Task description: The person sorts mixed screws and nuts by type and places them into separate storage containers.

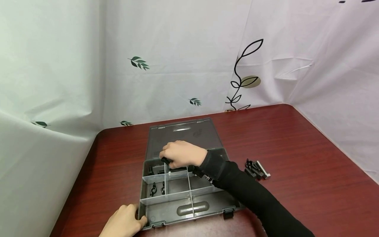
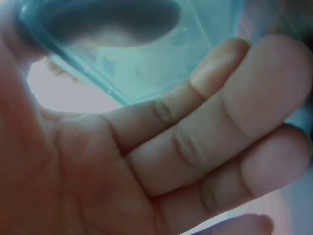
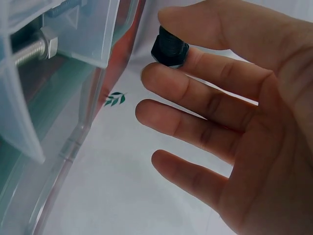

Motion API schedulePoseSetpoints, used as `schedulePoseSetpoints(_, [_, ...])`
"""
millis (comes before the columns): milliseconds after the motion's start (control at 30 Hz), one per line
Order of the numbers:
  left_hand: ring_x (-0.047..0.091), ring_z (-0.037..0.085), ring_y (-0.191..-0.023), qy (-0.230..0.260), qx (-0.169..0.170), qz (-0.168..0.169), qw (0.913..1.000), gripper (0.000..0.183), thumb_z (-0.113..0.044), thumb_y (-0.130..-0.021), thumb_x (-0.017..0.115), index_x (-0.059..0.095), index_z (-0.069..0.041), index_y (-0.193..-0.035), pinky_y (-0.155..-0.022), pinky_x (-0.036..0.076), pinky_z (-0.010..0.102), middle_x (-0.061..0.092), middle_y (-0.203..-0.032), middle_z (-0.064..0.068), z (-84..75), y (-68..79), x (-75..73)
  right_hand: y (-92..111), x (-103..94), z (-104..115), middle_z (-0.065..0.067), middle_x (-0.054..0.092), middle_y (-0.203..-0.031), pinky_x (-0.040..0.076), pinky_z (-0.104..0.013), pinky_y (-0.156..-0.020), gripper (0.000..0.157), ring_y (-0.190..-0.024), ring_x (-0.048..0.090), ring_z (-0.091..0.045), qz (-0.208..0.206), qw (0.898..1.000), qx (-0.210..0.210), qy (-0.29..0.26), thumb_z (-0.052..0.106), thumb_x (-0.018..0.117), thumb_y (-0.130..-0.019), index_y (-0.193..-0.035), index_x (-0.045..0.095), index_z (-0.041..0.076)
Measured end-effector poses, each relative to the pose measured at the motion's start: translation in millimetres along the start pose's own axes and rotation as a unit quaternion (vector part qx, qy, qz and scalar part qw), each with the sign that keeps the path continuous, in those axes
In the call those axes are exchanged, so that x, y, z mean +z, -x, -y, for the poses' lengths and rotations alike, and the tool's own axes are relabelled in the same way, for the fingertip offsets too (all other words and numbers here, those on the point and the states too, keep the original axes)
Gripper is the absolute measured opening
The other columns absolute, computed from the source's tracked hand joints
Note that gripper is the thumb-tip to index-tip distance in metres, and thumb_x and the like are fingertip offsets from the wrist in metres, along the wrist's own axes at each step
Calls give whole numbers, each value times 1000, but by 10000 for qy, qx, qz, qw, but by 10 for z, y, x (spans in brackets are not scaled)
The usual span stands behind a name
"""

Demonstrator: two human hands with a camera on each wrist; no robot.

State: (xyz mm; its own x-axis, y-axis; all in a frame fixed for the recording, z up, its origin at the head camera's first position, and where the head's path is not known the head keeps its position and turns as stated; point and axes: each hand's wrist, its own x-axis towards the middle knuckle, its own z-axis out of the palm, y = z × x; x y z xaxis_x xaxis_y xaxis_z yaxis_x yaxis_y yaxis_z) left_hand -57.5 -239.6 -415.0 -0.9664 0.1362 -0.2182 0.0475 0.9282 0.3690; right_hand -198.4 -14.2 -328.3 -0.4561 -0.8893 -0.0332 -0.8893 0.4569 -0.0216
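My right hand (image 1: 180, 153) is over the back-left compartments of a grey plastic organizer box (image 1: 165, 210). Between thumb and forefinger it pinches a black hex bolt (image 3: 170, 49), while its other fingers stay extended in the right wrist view. A silver bolt (image 3: 41, 46) lies in a compartment close by. My left hand (image 1: 125, 220) grips the box at its front-left corner, thumb on the rim. Black wing nuts (image 1: 153, 189) lie in the middle-left compartment, and dark parts (image 1: 151, 171) lie in the one behind it.
The box's lid (image 1: 180, 135) lies folded back toward the rear of the reddish-brown table (image 1: 296, 154). A small pile of black hardware (image 1: 251, 168) with a silver bolt (image 1: 263, 169) lies to the right of the box. Clear dividers (image 1: 165, 198) separate the compartments. White curtains (image 1: 183, 65) surround the table.
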Motion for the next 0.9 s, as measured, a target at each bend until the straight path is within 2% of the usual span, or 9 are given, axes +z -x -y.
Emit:
schedulePoseSetpoints(133, [44, 16, -58, -2, -53, 33, 10000, 21, -30, -70, 66, 53, -14, -69, -55, 39, 38, 51, -62, -1, -11, -5, 5, -81, 5, 42, 3, 59, -103, 38, -22, -69, 35, -95, 55, -13, -72, 9997, -157, 170, 18, 61, -84, -119, 60, 17])
schedulePoseSetpoints(267, [43, 16, -57, 20, -84, 79, 9999, 21, -30, -71, 66, 52, -14, -69, -55, 38, 38, 49, -61, -2, -14, -6, 11, -156, 3, 82, 3, 60, -105, 37, -22, -69, 34, -96, 55, -12, -71, 9991, -252, 329, 20, 62, -85, -120, 60, 18])
schedulePoseSetpoints(467, [42, 16, -56, 76, -5, -21, 10000, 21, -29, -70, 66, 51, -15, -67, -53, 37, 37, 47, -60, -3, -6, 12, 3, -233, -22, 111, 4, 60, -105, 40, -25, -72, 33, -97, 56, -13, -24, 9983, -264, 525, 23, 62, -86, -119, 60, 21])
schedulePoseSetpoints(767, [42, 16, -56, 87, 43, -88, 9999, 20, -29, -69, 66, 51, -16, -67, -53, 37, 38, 49, -60, -3, 6, 15, 7, -287, 6, 86, 3, 59, -112, 42, -26, -80, 37, -104, 55, -13, 93, 9987, -156, 466, 25, 61, -87, -124, 58, 21])
schedulePoseSetpoints(900, [43, 16, -57, 87, -7, 17, 10000, 21, -29, -70, 66, 51, -14, -68, -54, 38, 38, 49, -60, -2, 4, 7, 5, -297, 20, 71, 3, 56, -117, 40, -23, -76, 49, -106, 53, -13, 89, 9984, -136, 543, 29, 62, -87, -134, 49, 21])
